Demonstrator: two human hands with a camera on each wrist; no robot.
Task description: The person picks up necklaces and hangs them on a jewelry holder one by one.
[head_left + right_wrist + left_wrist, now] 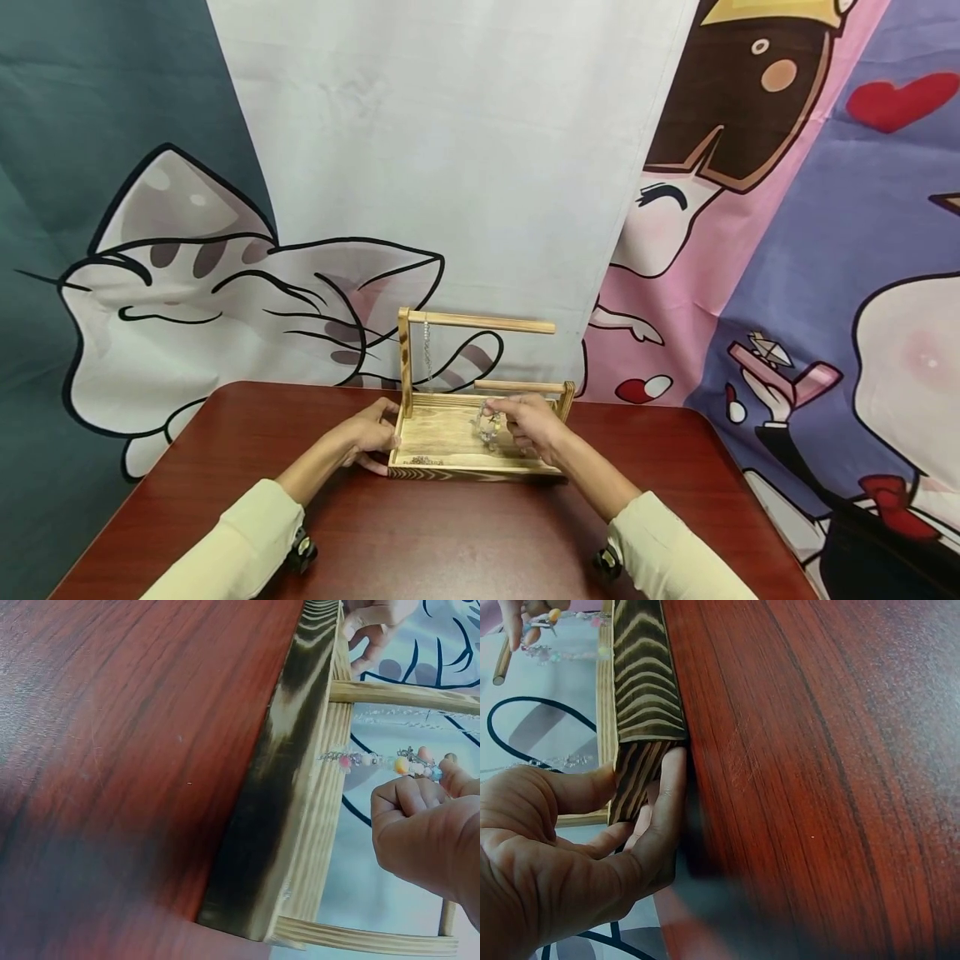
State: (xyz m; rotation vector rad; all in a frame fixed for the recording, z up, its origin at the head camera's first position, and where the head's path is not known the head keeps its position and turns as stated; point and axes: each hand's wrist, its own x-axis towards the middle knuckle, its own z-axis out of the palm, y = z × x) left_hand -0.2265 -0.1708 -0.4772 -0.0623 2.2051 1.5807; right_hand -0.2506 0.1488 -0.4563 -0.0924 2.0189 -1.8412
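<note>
A wooden jewelry stand (438,435) with a shallow tray base and dark-grained front stands on the table. My left hand (369,435) grips its left end; in the left wrist view the thumb is on top and fingers curl beneath the striped edge (641,769). Above the tray, my right hand (534,423) pinches a beaded bracelet (489,425). Pink, yellow and clear beads on the bracelet (366,760) show in the right wrist view. From the stand's tall upper bar (487,322) hangs a thin silver chain (427,350), near the left post.
A shorter, lower bar (517,386) runs leftward from the stand's right post. The reddish-brown table (465,542) extends around the stand. Close behind its far edge hangs a printed cartoon curtain (465,167).
</note>
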